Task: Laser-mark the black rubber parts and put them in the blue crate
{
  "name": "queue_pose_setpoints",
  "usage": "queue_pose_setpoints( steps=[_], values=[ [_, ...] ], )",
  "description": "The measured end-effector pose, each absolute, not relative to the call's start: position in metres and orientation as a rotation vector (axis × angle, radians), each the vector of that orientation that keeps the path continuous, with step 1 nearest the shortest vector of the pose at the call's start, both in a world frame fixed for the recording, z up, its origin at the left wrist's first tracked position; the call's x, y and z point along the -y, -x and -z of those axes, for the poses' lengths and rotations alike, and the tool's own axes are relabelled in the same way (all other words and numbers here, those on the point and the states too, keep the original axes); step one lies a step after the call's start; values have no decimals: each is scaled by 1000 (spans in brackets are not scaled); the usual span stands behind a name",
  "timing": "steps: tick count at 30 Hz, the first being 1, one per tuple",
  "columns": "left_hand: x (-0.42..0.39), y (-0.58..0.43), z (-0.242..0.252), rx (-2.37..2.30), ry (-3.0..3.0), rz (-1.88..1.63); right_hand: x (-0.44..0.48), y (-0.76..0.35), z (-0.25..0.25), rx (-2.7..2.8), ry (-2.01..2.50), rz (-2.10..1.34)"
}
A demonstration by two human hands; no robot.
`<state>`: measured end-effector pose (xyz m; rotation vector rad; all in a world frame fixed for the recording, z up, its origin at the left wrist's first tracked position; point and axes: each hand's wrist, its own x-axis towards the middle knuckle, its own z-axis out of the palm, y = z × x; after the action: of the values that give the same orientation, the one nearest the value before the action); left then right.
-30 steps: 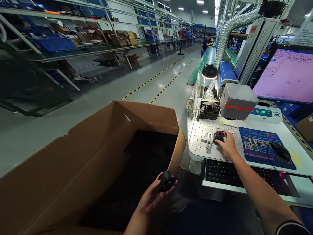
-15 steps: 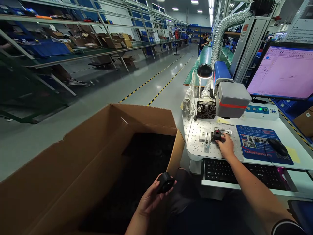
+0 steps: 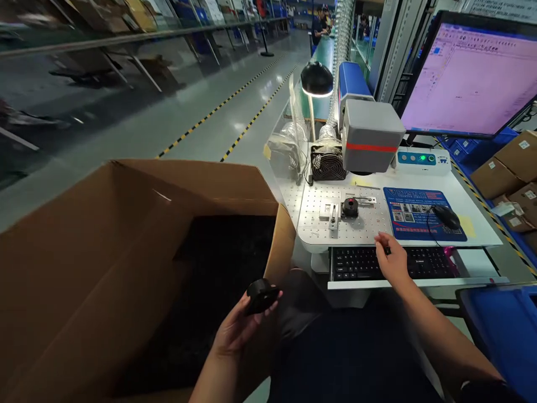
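My left hand is closed round a black round part, held low beside the big cardboard box. My right hand rests over the black keyboard with its fingers stretched out, holding nothing. A second black round part with a red spot on top sits alone in the fixture on the white perforated plate, under the grey laser head.
A computer mouse lies on a blue mat. A monitor stands at the right, a fan and lamp behind the plate. A blue bin and cardboard boxes are at my right. Another person stands far down the aisle.
My right hand has let go of the part in the fixture and drawn back to the keyboard. The view has tilted downward. My left hand still holds its part.
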<state>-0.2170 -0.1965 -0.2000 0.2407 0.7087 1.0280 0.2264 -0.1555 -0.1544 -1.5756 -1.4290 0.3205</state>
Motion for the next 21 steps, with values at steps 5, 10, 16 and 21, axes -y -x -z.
queue_pose_setpoints(
  steps=[5, 10, 16, 21],
  values=[
    [196, 214, 200, -761, -228, -1046, 223, -223, 182, 1580, 1655, -444],
    [196, 213, 200, -804, -264, -1044, 237, -218, 197, 1658, 1687, -395],
    [196, 214, 199, -852, -283, -1040, 233, -222, 197, 1637, 1685, -441],
    [196, 212, 194, -839, -334, -1048, 220, -228, 184, 1617, 1671, -415]
  ],
)
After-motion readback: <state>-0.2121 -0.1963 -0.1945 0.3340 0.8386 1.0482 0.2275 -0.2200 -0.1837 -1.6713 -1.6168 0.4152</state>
